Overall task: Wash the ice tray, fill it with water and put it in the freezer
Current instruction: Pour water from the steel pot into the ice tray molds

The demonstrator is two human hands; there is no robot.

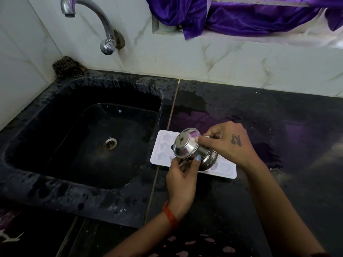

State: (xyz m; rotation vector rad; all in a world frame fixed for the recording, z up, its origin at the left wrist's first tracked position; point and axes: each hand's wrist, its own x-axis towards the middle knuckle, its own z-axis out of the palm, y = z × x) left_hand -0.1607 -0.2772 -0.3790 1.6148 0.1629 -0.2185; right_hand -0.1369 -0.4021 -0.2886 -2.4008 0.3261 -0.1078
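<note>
Ice tray [163,145], white with star and heart moulds, lies flat on the black counter [259,117] directly beneath your hands, just to the right of the dark sink [83,127]. You hold a small steel pot [193,147] tipped on its side above the tray, its base turned toward the sink and its mouth toward your right wrist. Your left hand [182,179] pinches the pot from below, the thumb with its blue nail pressed on the metal. Your right hand [228,141] curls round the pot from above, the thumb on its shoulder. Beyond both hands, on the wall over the sink, hangs a chrome tap [89,17]; purple cloth [241,15] drapes the ledge farther right.
</note>
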